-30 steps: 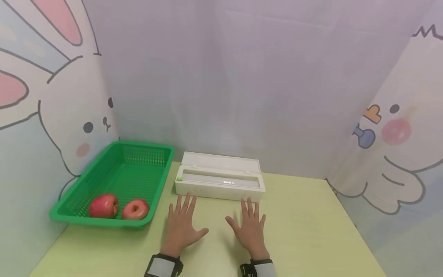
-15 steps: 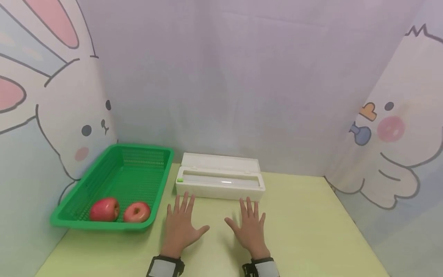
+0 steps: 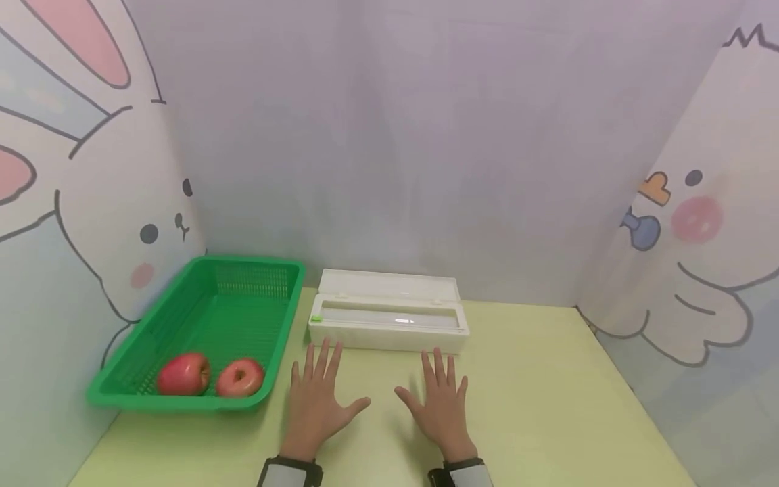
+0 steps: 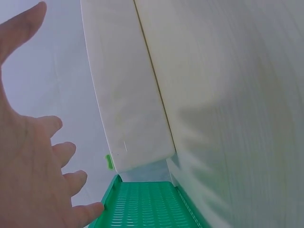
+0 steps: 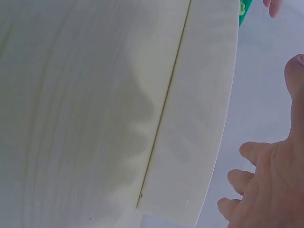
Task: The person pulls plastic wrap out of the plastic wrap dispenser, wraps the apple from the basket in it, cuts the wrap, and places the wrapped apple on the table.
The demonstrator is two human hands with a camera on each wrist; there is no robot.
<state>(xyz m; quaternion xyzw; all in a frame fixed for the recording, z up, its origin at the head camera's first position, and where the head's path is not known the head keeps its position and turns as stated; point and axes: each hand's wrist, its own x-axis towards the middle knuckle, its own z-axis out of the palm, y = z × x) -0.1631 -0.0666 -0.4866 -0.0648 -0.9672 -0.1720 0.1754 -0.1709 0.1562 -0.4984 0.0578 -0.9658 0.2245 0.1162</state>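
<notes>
A long white cling film dispenser (image 3: 389, 337) stands at the back of the table, its lid (image 3: 389, 285) tipped back. A pale roll shows through its slot, and a small green slider (image 3: 316, 318) sits at its left end. My left hand (image 3: 314, 412) hovers palm down before the dispenser's left part, fingers spread, holding nothing. Before the right part, my right hand (image 3: 442, 412) is spread the same way, also with nothing in it. Shadows on the table lie apart from both hands. In the left wrist view, the dispenser's front (image 4: 128, 90) is beyond the fingers.
To the left stands a green plastic basket (image 3: 286, 325) with two red apples, one apple (image 3: 184, 374) on its side and another apple (image 3: 240, 377) with its hollow up. The pale yellow table (image 3: 548, 399) meets a curtain (image 3: 395, 169) behind. Printed cloth walls flank both sides.
The head view shifts slightly, so the basket and apples sit a little lower in it. Both hands stay spread in nearly the same place.
</notes>
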